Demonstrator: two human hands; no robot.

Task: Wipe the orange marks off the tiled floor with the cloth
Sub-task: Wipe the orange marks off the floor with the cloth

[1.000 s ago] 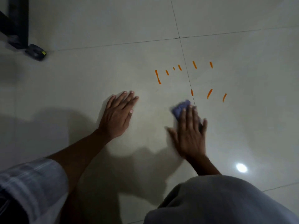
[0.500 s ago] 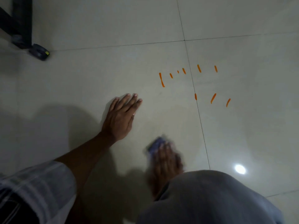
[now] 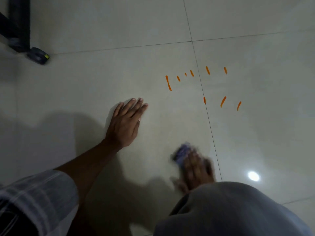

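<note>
Several short orange marks (image 3: 223,101) streak the pale tiled floor (image 3: 102,79), in an upper row and a lower row beside a grout line. My left hand (image 3: 126,123) lies flat on the floor with straight fingers, left of the marks. My right hand (image 3: 196,169), blurred by motion, presses a small blue cloth (image 3: 181,151) against the floor below the marks, near my knee. The cloth sticks out from under the fingertips and touches no mark.
A dark metal furniture leg (image 3: 18,26) with a black foot (image 3: 38,57) stands at the top left. My grey-clad knee (image 3: 230,212) fills the bottom right. A lamp's reflection (image 3: 253,176) glares on the tile at right.
My right hand pulled the cloth back from just below the marks toward my knee, then slid slightly right. The left hand stayed planted. The marks look unchanged.
</note>
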